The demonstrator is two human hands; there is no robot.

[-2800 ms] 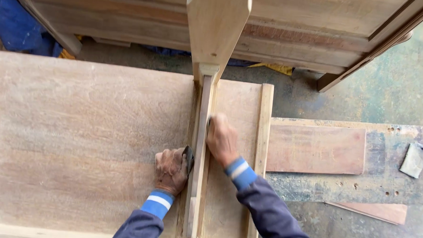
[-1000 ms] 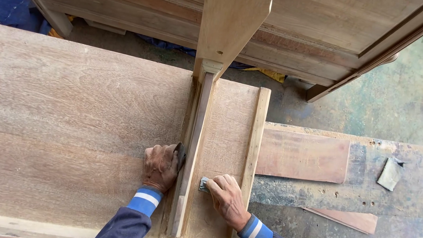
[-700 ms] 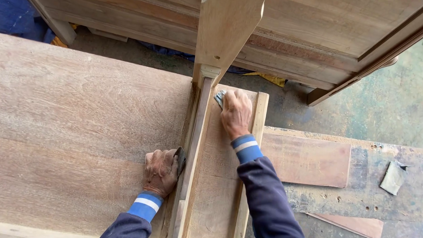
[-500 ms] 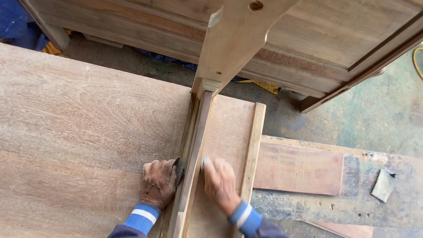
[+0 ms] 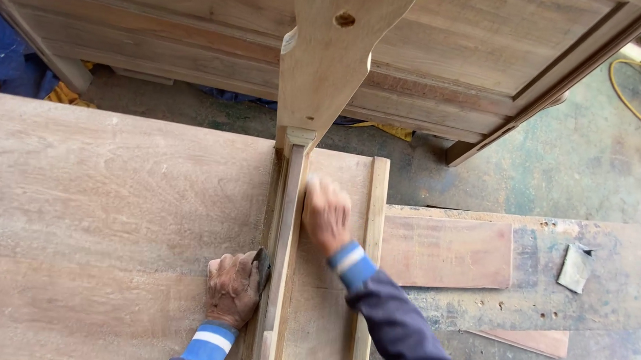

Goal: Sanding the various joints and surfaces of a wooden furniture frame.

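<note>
1. Our left hand (image 5: 233, 289) rests flat on the broad pale brown wooden panel (image 5: 113, 215), its fingers curled against the left side of the narrow upright wooden rail (image 5: 284, 250) that runs away from us along the panel's edge.
2. A small dark folded piece of sandpaper (image 5: 262, 264) sits pinched between that hand's fingers and the rail.
3. Our right hand (image 5: 326, 214) is blurred; it presses down on the narrow recessed wooden strip (image 5: 342, 181) between the rail and the thin pale outer batten (image 5: 373, 224). We cannot tell whether it grips anything, as the fingers hide whatever lies beneath.
4. Both sleeves are dark navy with blue and white striped cuffs.
5. The tall shaped wooden post with a round hole (image 5: 332, 53) rises from the far end of the rail.
6. To the right lie a reddish flat rectangular board (image 5: 449, 252) and, well apart from it, a grey scrap of sandpaper (image 5: 574, 268) on the dusty workbench (image 5: 600, 303).
</note>
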